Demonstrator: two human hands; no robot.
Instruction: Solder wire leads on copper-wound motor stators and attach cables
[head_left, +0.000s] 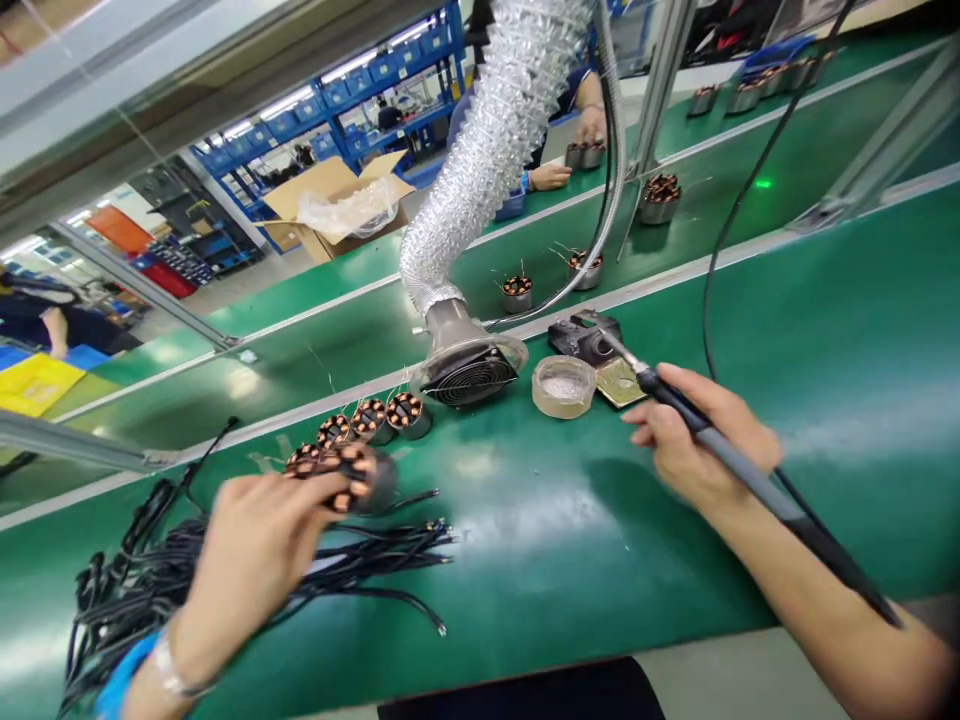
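Note:
My left hand (pixel 259 545) is closed around a copper-wound motor stator (pixel 358 476) just above the green mat (pixel 540 540). My right hand (pixel 694 440) grips a soldering iron (pixel 720 448) like a pen, its metal tip pointing up-left toward the iron stand (pixel 585 338). Three more stators (pixel 371 420) stand in a row behind my left hand. A bundle of black cables (pixel 225 570) lies under and left of that hand.
A fume extractor fan (pixel 469 375) on a silver flexible hose (pixel 495 130) sits at the mat's far edge. Beside it are a round clear dish (pixel 563 386) and a yellow sponge pad (pixel 619 381). Stators ride the belt (pixel 517 290); another person's hands (pixel 551 176) work across it.

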